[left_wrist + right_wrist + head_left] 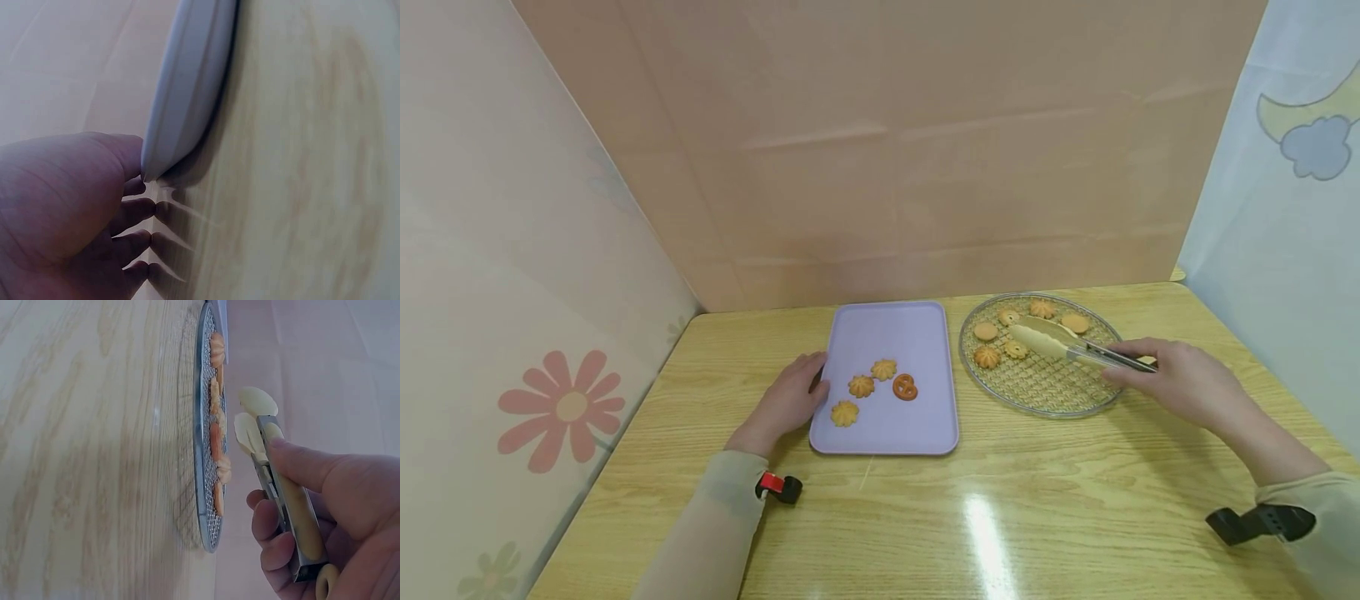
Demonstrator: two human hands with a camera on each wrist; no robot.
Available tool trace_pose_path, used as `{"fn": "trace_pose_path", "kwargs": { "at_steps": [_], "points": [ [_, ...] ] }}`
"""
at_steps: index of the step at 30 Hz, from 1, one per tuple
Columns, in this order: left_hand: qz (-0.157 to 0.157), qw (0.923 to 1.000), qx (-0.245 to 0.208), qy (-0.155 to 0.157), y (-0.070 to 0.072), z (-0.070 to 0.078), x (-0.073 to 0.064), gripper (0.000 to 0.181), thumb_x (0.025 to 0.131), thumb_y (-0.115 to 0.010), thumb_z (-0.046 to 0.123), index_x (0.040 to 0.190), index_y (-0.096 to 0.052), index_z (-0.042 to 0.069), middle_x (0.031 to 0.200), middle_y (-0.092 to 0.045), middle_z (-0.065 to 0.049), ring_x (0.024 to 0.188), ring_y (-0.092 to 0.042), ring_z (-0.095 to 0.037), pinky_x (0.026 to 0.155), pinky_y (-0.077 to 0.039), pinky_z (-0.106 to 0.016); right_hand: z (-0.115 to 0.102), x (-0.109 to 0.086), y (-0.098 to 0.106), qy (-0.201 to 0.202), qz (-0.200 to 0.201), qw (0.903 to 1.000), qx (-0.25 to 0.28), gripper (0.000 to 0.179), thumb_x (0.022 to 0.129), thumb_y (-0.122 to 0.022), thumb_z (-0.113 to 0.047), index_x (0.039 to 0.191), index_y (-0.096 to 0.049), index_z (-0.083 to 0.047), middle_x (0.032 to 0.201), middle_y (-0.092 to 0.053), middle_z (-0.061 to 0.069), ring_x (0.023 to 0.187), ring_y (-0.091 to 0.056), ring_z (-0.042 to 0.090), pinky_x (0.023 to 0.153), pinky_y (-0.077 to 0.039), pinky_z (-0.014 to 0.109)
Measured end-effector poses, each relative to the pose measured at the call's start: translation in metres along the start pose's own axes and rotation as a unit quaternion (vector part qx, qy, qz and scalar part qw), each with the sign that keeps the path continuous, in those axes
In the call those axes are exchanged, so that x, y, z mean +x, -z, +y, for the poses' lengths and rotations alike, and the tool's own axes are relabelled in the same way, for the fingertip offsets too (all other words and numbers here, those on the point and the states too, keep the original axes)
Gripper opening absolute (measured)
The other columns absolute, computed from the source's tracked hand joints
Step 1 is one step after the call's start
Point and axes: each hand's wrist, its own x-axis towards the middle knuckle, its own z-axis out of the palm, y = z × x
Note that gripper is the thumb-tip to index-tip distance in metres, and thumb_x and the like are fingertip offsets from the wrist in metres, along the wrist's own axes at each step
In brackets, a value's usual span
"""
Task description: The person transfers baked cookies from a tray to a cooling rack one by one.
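A lilac tray (pixel 891 333) lies flat on the table, bearing three flower-shaped cookies (pixel 861 385) and a pretzel (pixel 905 387). My left hand (pixel 790 396) holds its left rim; in the left wrist view the thumb (pixel 128 153) meets the rim, the other fingers partly hidden behind. My right hand (pixel 1183 379) grips metal tongs (pixel 290 506) with cream tips, fingers curled around the handles. The tips hover above the round wire rack (pixel 1045 396), slightly apart, with nothing seen between them. Several cookies (pixel 987 357), some flower-shaped and some plain round, lie on the rack.
The wooden table (pixel 880 525) stretches in front of the tray and rack. A beige backdrop (pixel 895 150) stands along its back edge. Printed cloth walls (pixel 512 275) close off both sides. Dark straps with devices sit on both wrists.
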Motion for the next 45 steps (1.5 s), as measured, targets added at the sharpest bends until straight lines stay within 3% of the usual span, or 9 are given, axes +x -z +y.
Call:
{"fn": "trace_pose_path", "kwargs": {
  "at_steps": [2, 5, 8, 11, 21, 25, 31, 39, 45],
  "points": [
    [0.0, 1.0, -0.001, 0.0, 0.0, 0.001, 0.0, 0.061, 0.115, -0.058, 0.022, 0.169, -0.04, 0.001, 0.174, -0.041, -0.02, 0.165, -0.026, -0.044, 0.134, -0.023, -0.058, -0.002, 0.001, -0.001, 0.002, 0.007, 1.0, -0.006, 0.072, 0.105, -0.073, -0.055, 0.155, -0.062, -0.004, 0.092, -0.07, 0.012, 0.066, -0.045, 0.021, 0.054, -0.034, 0.037],
    [-0.002, 1.0, -0.002, 0.002, 0.0, 0.001, -0.001, 0.061, 0.115, -0.058, 0.022, 0.17, -0.04, 0.001, 0.174, -0.041, -0.02, 0.165, -0.026, -0.043, 0.134, -0.023, -0.058, -0.006, 0.003, -0.002, 0.007, 0.023, 0.9996, -0.017, 0.072, 0.103, -0.075, -0.054, 0.155, -0.063, -0.006, 0.093, -0.072, 0.015, 0.067, -0.047, 0.021, 0.054, -0.035, 0.037],
    [-0.003, 1.0, -0.001, 0.002, 0.0, 0.001, -0.001, 0.061, 0.114, -0.058, 0.022, 0.169, -0.04, 0.001, 0.173, -0.041, -0.02, 0.165, -0.027, -0.044, 0.134, -0.023, -0.058, -0.01, 0.004, -0.003, 0.011, 0.033, 0.9991, -0.023, 0.071, 0.102, -0.077, -0.054, 0.154, -0.064, -0.007, 0.115, -0.075, 0.027, 0.07, -0.053, 0.022, 0.054, -0.038, 0.037],
    [-0.003, 1.0, 0.001, 0.004, 0.001, 0.001, -0.002, 0.061, 0.114, -0.058, 0.022, 0.169, -0.041, 0.001, 0.173, -0.041, -0.02, 0.165, -0.027, -0.044, 0.134, -0.024, -0.058, -0.014, 0.006, -0.003, 0.013, 0.041, 0.9986, -0.03, 0.07, 0.101, -0.079, -0.053, 0.153, -0.066, -0.008, 0.144, -0.063, 0.036, 0.076, -0.06, 0.024, 0.054, -0.041, 0.036],
    [-0.004, 0.9999, 0.004, 0.009, 0.0, -0.001, 0.001, 0.061, 0.115, -0.057, 0.023, 0.17, -0.039, 0.003, 0.174, -0.04, -0.018, 0.166, -0.025, -0.042, 0.135, -0.022, -0.057, -0.034, 0.015, -0.011, 0.039, 0.055, 0.9971, -0.035, 0.069, 0.097, -0.084, -0.05, 0.151, -0.068, -0.01, 0.125, -0.075, 0.024, 0.077, -0.062, 0.024, 0.057, -0.044, 0.037],
    [0.0, 1.0, 0.003, 0.001, 0.0, -0.001, 0.002, 0.061, 0.114, -0.057, 0.022, 0.169, -0.041, 0.001, 0.173, -0.041, -0.02, 0.165, -0.026, -0.044, 0.134, -0.023, -0.058, -0.045, 0.018, -0.016, 0.059, 0.057, 0.9963, -0.026, 0.07, 0.097, -0.085, -0.049, 0.152, -0.067, -0.01, 0.126, -0.074, 0.023, 0.073, -0.056, 0.021, 0.057, -0.041, 0.037],
    [0.011, 0.9998, -0.002, -0.015, 0.001, -0.001, 0.001, 0.059, 0.112, -0.057, 0.018, 0.166, -0.044, -0.003, 0.17, -0.044, -0.024, 0.162, -0.03, -0.048, 0.132, -0.026, -0.062, -0.066, 0.024, -0.025, 0.092, 0.05, 0.9943, -0.018, 0.068, 0.096, -0.087, -0.044, 0.152, -0.068, -0.01, 0.112, -0.071, 0.009, 0.072, -0.054, 0.016, 0.056, -0.04, 0.035],
    [0.003, 0.9999, 0.006, -0.009, 0.001, -0.002, 0.003, 0.06, 0.114, -0.056, 0.02, 0.168, -0.041, -0.001, 0.172, -0.042, -0.022, 0.164, -0.028, -0.045, 0.134, -0.024, -0.058, -0.092, 0.032, -0.04, 0.147, 0.05, 0.9878, -0.014, 0.061, 0.094, -0.09, -0.039, 0.146, -0.073, -0.014, 0.122, -0.076, 0.01, 0.073, -0.058, 0.011, 0.06, -0.046, 0.035],
    [-0.006, 1.0, 0.002, 0.001, 0.0, -0.002, 0.003, 0.061, 0.115, -0.056, 0.023, 0.17, -0.039, 0.002, 0.174, -0.04, -0.019, 0.166, -0.025, -0.042, 0.135, -0.022, -0.056, -0.105, 0.034, -0.046, 0.162, 0.027, 0.9864, -0.008, 0.061, 0.095, -0.09, -0.04, 0.148, -0.072, -0.018, 0.137, -0.074, 0.011, 0.08, -0.063, 0.009, 0.067, -0.053, 0.037]
  ]
}}
